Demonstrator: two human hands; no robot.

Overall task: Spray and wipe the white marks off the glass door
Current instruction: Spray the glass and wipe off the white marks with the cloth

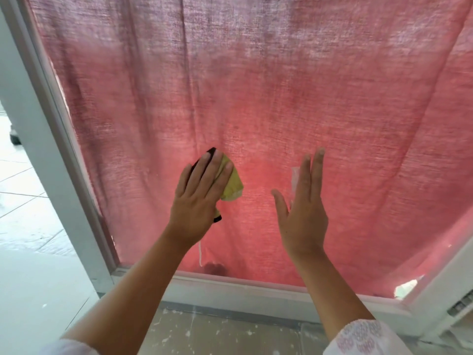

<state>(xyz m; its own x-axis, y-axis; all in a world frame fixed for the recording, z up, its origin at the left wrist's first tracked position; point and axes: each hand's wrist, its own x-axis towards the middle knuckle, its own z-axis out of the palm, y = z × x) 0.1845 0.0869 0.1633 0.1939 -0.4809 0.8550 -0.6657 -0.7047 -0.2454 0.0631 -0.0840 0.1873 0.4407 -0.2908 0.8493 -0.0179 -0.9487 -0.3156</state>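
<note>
White-framed glass door (256,98) shows one white smear (295,176) unwiped, three o'clock of the yellow cloth (231,183) my flat left hand (198,198) presses; right hand (302,208) spread.

A pink woven curtain (256,85) hangs in loose folds across most of the view, a thin white cord (200,253) dangles near its lower edge, pale floor tiles (23,201) lie to the left, a grey floor (217,331) flecked with white runs below, and a slatted grille (460,304) sits at lower right.
</note>
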